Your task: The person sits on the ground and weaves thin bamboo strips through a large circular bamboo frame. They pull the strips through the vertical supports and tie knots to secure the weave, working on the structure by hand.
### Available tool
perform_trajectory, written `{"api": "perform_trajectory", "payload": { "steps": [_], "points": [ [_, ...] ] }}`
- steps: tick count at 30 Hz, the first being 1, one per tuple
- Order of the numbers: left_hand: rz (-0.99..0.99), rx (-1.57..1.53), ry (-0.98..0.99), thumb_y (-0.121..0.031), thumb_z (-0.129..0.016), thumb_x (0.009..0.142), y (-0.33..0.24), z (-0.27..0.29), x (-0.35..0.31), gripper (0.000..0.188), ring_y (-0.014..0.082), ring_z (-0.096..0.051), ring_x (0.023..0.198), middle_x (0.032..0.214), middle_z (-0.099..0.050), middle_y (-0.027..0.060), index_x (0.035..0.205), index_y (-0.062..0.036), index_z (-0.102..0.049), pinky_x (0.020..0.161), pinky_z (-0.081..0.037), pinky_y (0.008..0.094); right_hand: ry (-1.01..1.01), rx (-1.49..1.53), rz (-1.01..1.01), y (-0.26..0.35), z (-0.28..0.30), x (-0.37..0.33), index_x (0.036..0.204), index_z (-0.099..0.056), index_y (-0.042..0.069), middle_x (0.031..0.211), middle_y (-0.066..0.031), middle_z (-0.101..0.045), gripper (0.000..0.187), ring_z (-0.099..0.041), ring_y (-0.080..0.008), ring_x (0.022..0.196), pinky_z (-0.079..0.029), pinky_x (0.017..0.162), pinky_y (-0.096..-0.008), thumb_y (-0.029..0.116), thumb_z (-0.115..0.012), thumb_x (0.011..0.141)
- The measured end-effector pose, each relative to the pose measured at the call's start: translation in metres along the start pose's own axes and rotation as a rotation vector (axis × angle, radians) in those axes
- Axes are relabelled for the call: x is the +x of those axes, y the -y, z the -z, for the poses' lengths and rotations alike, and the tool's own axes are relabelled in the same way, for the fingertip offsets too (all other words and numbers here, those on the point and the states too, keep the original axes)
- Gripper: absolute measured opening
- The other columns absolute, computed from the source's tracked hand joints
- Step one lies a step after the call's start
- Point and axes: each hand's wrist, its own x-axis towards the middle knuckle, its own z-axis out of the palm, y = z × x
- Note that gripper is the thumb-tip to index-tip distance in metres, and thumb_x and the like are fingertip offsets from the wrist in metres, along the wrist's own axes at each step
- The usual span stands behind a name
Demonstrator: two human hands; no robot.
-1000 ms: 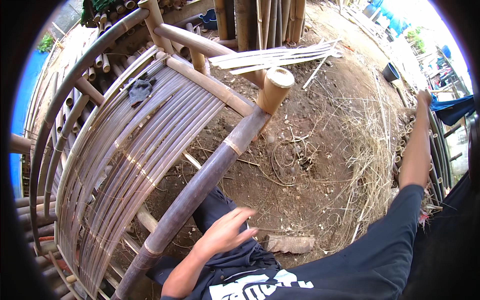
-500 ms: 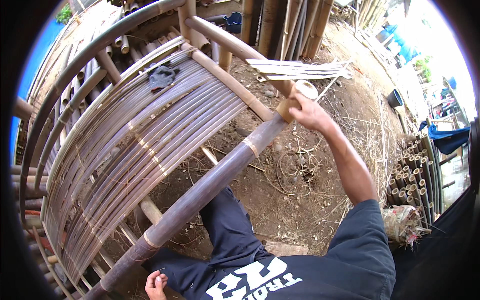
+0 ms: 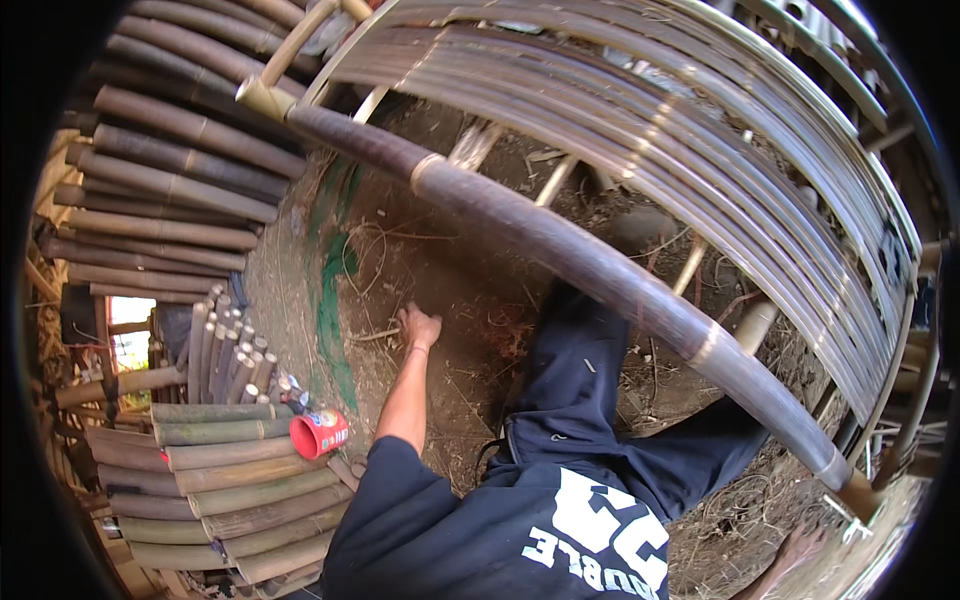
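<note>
My left hand point(image 3: 418, 325) reaches down to the dirt floor, its fingers curled together beside a thin pale strip point(image 3: 375, 335). Whether that strip is between the fingers I cannot make out. Low on the right, my right hand point(image 3: 803, 542) is dim and blurred, with fingers apart and nothing visible in them. It is below the near end of a thick dark bamboo pole point(image 3: 570, 245). This pole forms the front rail of a bamboo seat frame, crossing above my legs. Behind it lies a curved seat of narrow bamboo slats point(image 3: 660, 120).
Cut bamboo poles point(image 3: 170, 190) are stacked along the left, with more split lengths point(image 3: 260, 480) lower down. A red container point(image 3: 320, 433) sits beside them. Upright bamboo pieces point(image 3: 232, 350) stand in a bundle. Green netting point(image 3: 335, 310) and loose strips litter the ground.
My view has swung left. My right hand has let go of the bamboo rail's end and dropped to the lower right. My left hand has reached forward to the ground.
</note>
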Motion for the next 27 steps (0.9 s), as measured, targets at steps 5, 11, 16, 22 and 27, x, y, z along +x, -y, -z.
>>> {"api": "perform_trajectory", "payload": {
  "steps": [5,11,16,22,27],
  "points": [
    [-0.537,0.079,0.044,-0.019,-0.074,0.075,-0.007,-0.052,0.007,0.067,0.0366,-0.040,0.129,0.136,-0.045,0.0171,0.136,-0.0090,-0.046,0.107,-0.037,0.0463,-0.147,0.321,0.251,0.060,0.046,-0.015,0.133,-0.051,0.003,0.137,-0.0187,-0.045,0.048,-0.038,-0.0343,0.131,-0.031,0.109,-0.0457,0.014,-0.063,0.088],
    [-0.998,0.248,0.133,-0.022,-0.065,0.081,-0.057,-0.102,-0.048,0.021,0.0322,-0.050,0.109,0.118,-0.053,0.0123,0.100,-0.0114,-0.067,0.088,-0.045,0.0459,-0.166,0.650,0.479,0.186,0.129,-0.054,0.131,-0.054,0.004,0.138,-0.0143,-0.044,0.040,-0.044,-0.0293,0.128,-0.040,0.105,-0.0432,0.008,-0.058,0.091],
    [-0.616,-0.350,0.168,-0.024,-0.063,0.087,-0.044,-0.062,-0.033,0.016,0.0247,-0.062,0.081,0.085,-0.064,0.0121,0.089,-0.0094,-0.070,0.072,-0.050,0.0389,-0.032,1.024,0.682,0.273,0.175,-0.105,0.123,-0.059,0.003,0.131,-0.0131,-0.052,0.031,-0.056,-0.0259,0.115,-0.050,0.091,-0.0371,0.003,-0.055,0.092],
    [-0.695,-0.727,0.235,-0.024,-0.070,0.089,-0.063,0.116,-0.089,0.018,0.0087,-0.056,0.059,0.069,-0.064,0.0008,0.089,-0.0062,-0.070,0.057,-0.049,0.0248,0.341,1.321,1.141,0.388,0.234,-0.179,0.114,-0.062,-0.001,0.111,-0.0169,-0.061,0.033,-0.061,-0.0241,0.105,-0.051,0.086,-0.0323,-0.009,-0.059,0.082],
    [-0.719,-0.950,0.533,-0.019,-0.072,0.088,-0.092,0.191,-0.145,0.017,0.0028,-0.052,0.059,0.070,-0.062,-0.0030,0.089,-0.0028,-0.071,0.055,-0.045,0.0212,0.508,1.444,1.395,0.455,0.275,-0.215,0.133,-0.050,0.003,0.128,-0.0197,-0.051,0.056,-0.053,-0.0327,0.117,-0.045,0.099,-0.0396,-0.001,-0.065,0.079]
  ]
}}
